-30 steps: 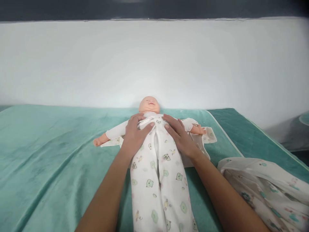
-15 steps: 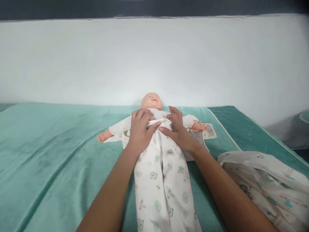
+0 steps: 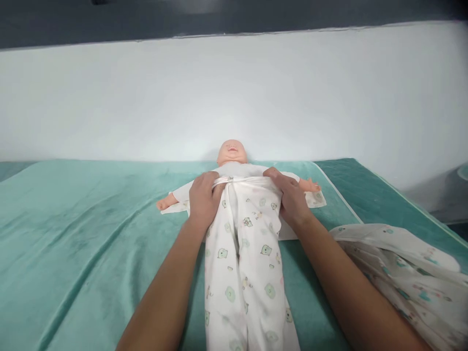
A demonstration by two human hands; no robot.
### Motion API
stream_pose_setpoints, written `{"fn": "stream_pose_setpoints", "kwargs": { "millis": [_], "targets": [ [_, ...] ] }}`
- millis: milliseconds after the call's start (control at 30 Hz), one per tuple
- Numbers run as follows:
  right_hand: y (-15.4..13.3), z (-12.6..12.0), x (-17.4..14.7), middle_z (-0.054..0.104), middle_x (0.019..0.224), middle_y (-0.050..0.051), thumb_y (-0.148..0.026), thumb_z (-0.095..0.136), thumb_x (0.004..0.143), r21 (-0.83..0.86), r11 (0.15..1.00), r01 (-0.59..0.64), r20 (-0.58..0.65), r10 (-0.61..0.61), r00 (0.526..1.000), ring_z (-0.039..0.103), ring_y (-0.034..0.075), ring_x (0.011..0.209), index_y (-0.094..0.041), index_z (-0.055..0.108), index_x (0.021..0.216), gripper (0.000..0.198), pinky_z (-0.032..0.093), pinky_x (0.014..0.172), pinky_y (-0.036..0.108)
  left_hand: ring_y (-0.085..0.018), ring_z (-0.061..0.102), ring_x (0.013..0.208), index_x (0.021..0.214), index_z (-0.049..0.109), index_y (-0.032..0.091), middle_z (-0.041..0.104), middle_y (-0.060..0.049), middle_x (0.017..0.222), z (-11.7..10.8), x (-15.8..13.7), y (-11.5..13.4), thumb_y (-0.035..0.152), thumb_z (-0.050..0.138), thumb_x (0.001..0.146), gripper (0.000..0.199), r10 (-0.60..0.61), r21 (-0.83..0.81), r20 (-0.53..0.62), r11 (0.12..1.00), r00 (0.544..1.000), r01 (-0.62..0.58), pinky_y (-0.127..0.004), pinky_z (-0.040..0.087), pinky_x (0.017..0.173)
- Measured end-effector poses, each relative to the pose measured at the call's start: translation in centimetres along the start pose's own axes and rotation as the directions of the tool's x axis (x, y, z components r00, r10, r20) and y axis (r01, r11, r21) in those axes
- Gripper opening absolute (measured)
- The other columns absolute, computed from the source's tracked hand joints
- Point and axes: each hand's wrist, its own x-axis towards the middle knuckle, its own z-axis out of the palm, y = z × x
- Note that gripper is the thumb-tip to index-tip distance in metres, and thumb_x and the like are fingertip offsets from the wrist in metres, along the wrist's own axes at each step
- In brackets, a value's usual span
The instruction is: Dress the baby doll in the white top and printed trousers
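Note:
A baby doll (image 3: 232,153) lies on its back with its head toward the wall and both arms stretched sideways. White baby pants (image 3: 252,243) with green animal prints cover its lower body, the waistband drawn across the torso. My left hand (image 3: 205,197) grips the waistband at its left end, fingers curled over the edge. At the other end my right hand (image 3: 290,195) is closed on the same waistband, which runs taut between the hands. Under the doll's arms and back a printed white cloth (image 3: 316,199) shows in part. The doll's legs and feet are hidden.
A teal plush blanket (image 3: 91,243) with folds covers the surface. Another printed white cloth (image 3: 405,258) lies crumpled at the right, partly behind my right forearm. A white wall (image 3: 234,92) rises just beyond the doll's head.
My hands have moved apart from the middle of the waistband to its two sides. The waistband is now stretched straighter and wider across the doll's torso.

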Motion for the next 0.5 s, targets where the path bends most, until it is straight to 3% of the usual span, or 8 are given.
{"fn": "stream_pose_setpoints", "kwargs": {
  "millis": [133, 233, 367, 500],
  "targets": [
    [1.1, -0.9, -0.2, 0.033, 0.058, -0.002, -0.061, 0.049, 0.081, 0.099, 0.993, -0.065, -0.067, 0.072, 0.995, 0.033, 0.014, 0.054, -0.024, 0.039, 0.060, 0.043, 0.033, 0.052, 0.030, -0.021, 0.058, 0.075, 0.097, 0.056, 0.024, 0.063, -0.001, 0.077, 0.0, 0.0, -0.3, 0.037, 0.048, 0.089, 0.018, -0.106, 0.020, 0.013, 0.994, 0.994, 0.106, -0.030, 0.039, 0.068],
    [2.2, -1.5, -0.9, 0.026, 0.054, -0.004, -0.060, 0.059, 0.078, -0.047, 0.998, -0.042, -0.098, 0.037, 0.995, 0.026, 0.011, 0.052, -0.024, 0.028, 0.054, 0.053, 0.027, 0.051, 0.029, -0.021, 0.058, 0.070, 0.096, 0.057, 0.024, 0.061, 0.000, 0.071, 0.0, -0.1, -0.4, 0.037, 0.049, 0.087, 0.018, -0.136, 0.006, 0.021, 0.991, 0.991, 0.135, -0.028, 0.037, 0.065],
    [2.8, -2.5, -2.0, 0.034, 0.054, -0.004, -0.063, 0.057, 0.081, -0.327, 0.945, 0.017, 0.110, 0.020, 0.994, 0.031, 0.011, 0.055, -0.021, 0.035, 0.053, 0.054, 0.026, 0.053, 0.027, -0.019, 0.057, 0.069, 0.085, 0.059, 0.023, 0.061, 0.001, 0.069, 0.1, -0.6, -0.5, 0.039, 0.052, 0.084, 0.017, -0.156, -0.046, 0.030, 0.986, 0.987, 0.158, -0.027, 0.036, 0.064],
    [2.1, -3.7, -3.0, 0.057, 0.064, -0.002, -0.058, 0.064, 0.076, -0.353, 0.935, 0.027, 0.313, 0.091, 0.945, 0.050, 0.015, 0.062, -0.019, 0.060, 0.064, 0.041, 0.037, 0.059, 0.026, -0.017, 0.053, 0.070, 0.067, 0.055, 0.021, 0.059, 0.001, 0.066, -0.2, -1.7, -0.5, 0.040, 0.055, 0.082, 0.024, -0.139, -0.107, 0.037, 0.984, 0.990, 0.142, -0.027, 0.036, 0.064]
  ]
}}
